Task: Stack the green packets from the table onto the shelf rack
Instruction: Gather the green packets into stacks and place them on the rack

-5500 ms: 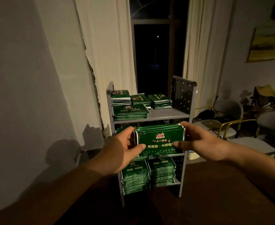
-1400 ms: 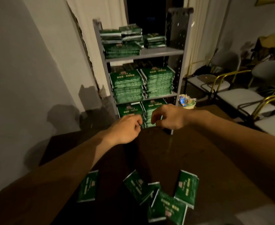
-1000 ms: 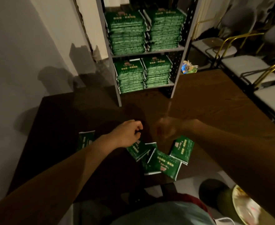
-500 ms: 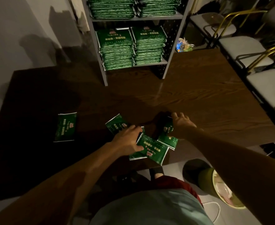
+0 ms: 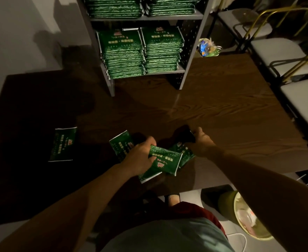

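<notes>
Several green packets lie near the front edge of the dark wooden table (image 5: 222,110). My left hand (image 5: 140,157) grips one green packet (image 5: 165,161) at its left end, over another packet (image 5: 121,145). My right hand (image 5: 201,142) rests on a third packet (image 5: 183,151), its fingers curled over the far end. A lone packet (image 5: 64,144) lies apart to the left. The grey shelf rack (image 5: 191,57) stands at the back of the table, its shelves holding tall stacks of green packets (image 5: 140,53).
Chairs with gold frames (image 5: 284,57) line the right side of the table. A colourful wrapper (image 5: 207,48) sits beside the rack. A green bin (image 5: 248,217) stands on the floor at the lower right. A grey wall (image 5: 22,33) borders the left.
After placing a stack on the rack, both hands came back down to the table front. Since half a second ago, my left hand has closed on a packet and my right hand has settled on another.
</notes>
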Available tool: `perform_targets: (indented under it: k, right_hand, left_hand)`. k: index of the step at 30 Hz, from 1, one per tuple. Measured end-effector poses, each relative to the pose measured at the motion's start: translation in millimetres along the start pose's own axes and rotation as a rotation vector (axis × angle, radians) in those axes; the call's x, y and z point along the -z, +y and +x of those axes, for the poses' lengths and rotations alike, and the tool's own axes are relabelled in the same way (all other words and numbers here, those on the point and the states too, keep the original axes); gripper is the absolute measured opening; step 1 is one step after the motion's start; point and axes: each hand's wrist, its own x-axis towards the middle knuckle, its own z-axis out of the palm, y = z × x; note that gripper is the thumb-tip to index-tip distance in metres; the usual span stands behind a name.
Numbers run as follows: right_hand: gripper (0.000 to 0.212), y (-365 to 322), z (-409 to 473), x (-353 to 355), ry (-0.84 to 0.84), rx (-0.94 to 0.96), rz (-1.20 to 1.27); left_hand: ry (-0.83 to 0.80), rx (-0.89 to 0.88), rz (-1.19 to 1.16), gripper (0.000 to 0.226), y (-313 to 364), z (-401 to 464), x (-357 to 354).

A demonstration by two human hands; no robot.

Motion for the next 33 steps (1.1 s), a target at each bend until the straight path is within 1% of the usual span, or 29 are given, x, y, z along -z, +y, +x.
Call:
perform_targets:
  k: [3, 4, 7, 8, 9, 10, 11, 12, 13, 14, 15, 16, 17, 18, 20, 21, 23, 24, 25, 27, 28, 29, 32, 33]
  right_hand:
    - [0.026, -4.4, 6.9, -0.8, -0.010, -0.062, 0.245]
    - [0.024, -5.5, 9.2, -1.6, -0.028, -0.084, 0.317]
    - [0.035, -20.8, 2.1, 2.4, -0.153, -0.154, 0.489]
    - [0.036, -25.7, 1.4, 2.6, -0.169, -0.125, 0.539]
    - [0.036, -32.9, -1.3, 3.0, -0.191, -0.098, 0.602]
    - [0.035, -43.8, -6.4, 3.3, -0.254, -0.099, 0.650]
    - [0.040, -54.2, -11.0, 3.2, -0.276, -0.092, 0.720]
    - [0.054, -59.3, -7.7, -1.3, -0.291, -0.119, 0.749]
    - [0.065, -61.5, -4.4, -5.1, -0.358, -0.068, 0.686]
    - [0.062, -72.0, -11.9, -0.9, -0.404, -0.041, 0.622]
    - [0.048, -76.3, -10.2, -1.1, -0.411, 0.017, 0.550]
    - [0.028, -82.0, -16.0, 1.7, -0.403, 0.051, 0.467]
    - [0.016, -88.3, -16.6, -0.7, -0.400, 0.078, 0.428]
    - [0.015, -90.3, -17.3, -1.1, -0.385, 0.082, 0.424]
    - [0.019, -97.8, -14.8, -9.6, -0.422, 0.060, 0.420]
    - [0.025, -108.4, -14.5, -18.1, -0.420, 0.051, 0.468]
    - [0.038, -114.4, -8.7, -28.6, -0.342, -0.077, 0.635]
    - [0.040, -115.4, -7.7, -32.8, -0.293, -0.112, 0.614]
    - [0.038, -114.4, -6.3, -37.3, -0.252, -0.107, 0.505]
    - [0.030, -104.9, -5.5, -47.5, -0.201, -0.022, 0.174]
    - [0.029, -103.5, -7.6, -52.9, -0.186, 0.002, 0.033]
    - [0.032, -103.3, -11.7, -56.3, -0.201, 0.003, -0.052]
    - [0.059, -110.3, -23.5, -65.6, -0.250, -0.013, -0.322]
    - [0.059, -114.6, -28.5, -68.2, -0.243, -0.009, -0.401]
  left_hand:
    - [0.012, 0.096, -0.259, 0.028, -3.6, 6.9, 4.7]
    - [0.023, 0.132, -0.321, 0.030, -4.2, 8.4, 7.0]
    - [0.092, 0.181, -0.435, 0.024, -6.3, 12.5, 12.5]
    - [0.117, 0.188, -0.448, 0.024, -7.4, 13.7, 14.2]
    - [0.146, 0.191, -0.459, 0.026, -8.0, 14.5, 16.2]
    - [0.175, 0.196, -0.478, 0.030, -8.7, 15.2, 19.0]
    - [0.190, 0.203, -0.509, 0.035, -8.3, 15.8, 21.0]
    - [0.203, 0.213, -0.554, 0.041, -7.6, 15.2, 24.9]
    - [0.211, 0.230, -0.599, 0.049, -7.3, 14.0, 29.2]
    - [0.227, 0.243, -0.643, 0.058, -6.2, 13.6, 32.8]
    - [0.250, 0.263, -0.681, 0.063, -5.3, 11.6, 37.4]
    - [0.273, 0.279, -0.723, 0.060, -5.0, 9.5, 41.0]
    - [0.282, 0.297, -0.758, 0.050, -6.1, 6.8, 45.7]
    - [0.272, 0.310, -0.787, 0.038, -6.1, 5.2, 48.5]
    - [0.249, 0.326, -0.821, 0.023, -10.2, -0.6, 54.7]
    - [0.261, 0.325, -0.839, 0.018, -16.2, -4.7, 59.6]
    - [0.338, 0.332, -0.896, 0.016, -23.9, -4.6, 65.4]
    - [0.397, 0.344, -0.919, 0.017, -30.5, -4.0, 69.0]
    - [0.454, 0.360, -0.925, 0.019, -37.8, -5.4, 73.6]
    - [0.516, 0.405, -0.910, 0.022, -51.9, -8.1, 81.7]
    - [0.533, 0.427, -0.910, 0.022, -60.7, -9.7, 84.4]
    - [0.538, 0.447, -0.915, 0.021, -67.5, -11.1, 86.5]
    - [0.522, 0.488, -0.923, 0.017, -80.1, -15.2, 86.8]
    - [0.511, 0.493, -0.915, 0.017, -83.6, -17.4, 86.4]
